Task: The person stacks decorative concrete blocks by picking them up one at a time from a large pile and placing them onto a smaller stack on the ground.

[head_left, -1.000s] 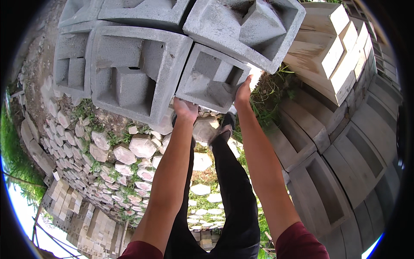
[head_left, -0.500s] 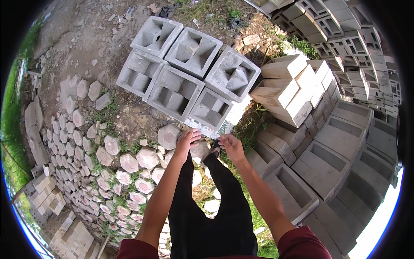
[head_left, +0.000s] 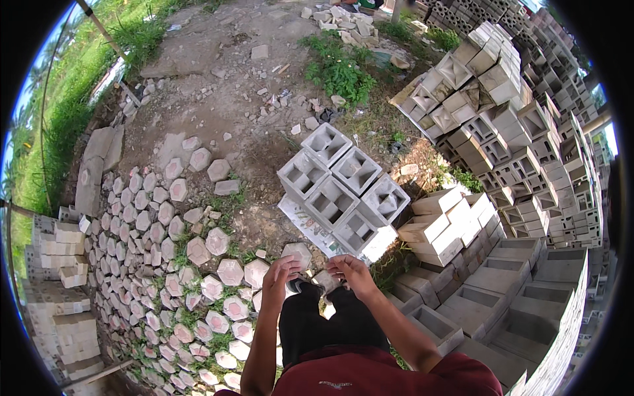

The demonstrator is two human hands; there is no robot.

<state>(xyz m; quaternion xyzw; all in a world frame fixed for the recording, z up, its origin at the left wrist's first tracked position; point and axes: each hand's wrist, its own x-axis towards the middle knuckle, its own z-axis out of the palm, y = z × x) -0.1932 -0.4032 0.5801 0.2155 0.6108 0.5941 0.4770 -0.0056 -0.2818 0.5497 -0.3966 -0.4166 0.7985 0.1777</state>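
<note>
Hands (head_left: 316, 272) empty, just short of grey hollow blocks (head_left: 343, 191).

Your left hand (head_left: 281, 272) and right hand (head_left: 352, 274) hang empty, fingers loosely curled, close together over your dark trousers (head_left: 330, 323). At twelve o'clock from them sits a cluster of grey hollow blocks (head_left: 343, 195), cavities up. Hexagonal pavers (head_left: 198, 264) spread at nine o'clock; stacked blocks (head_left: 502, 132) rise at two o'clock.
</note>
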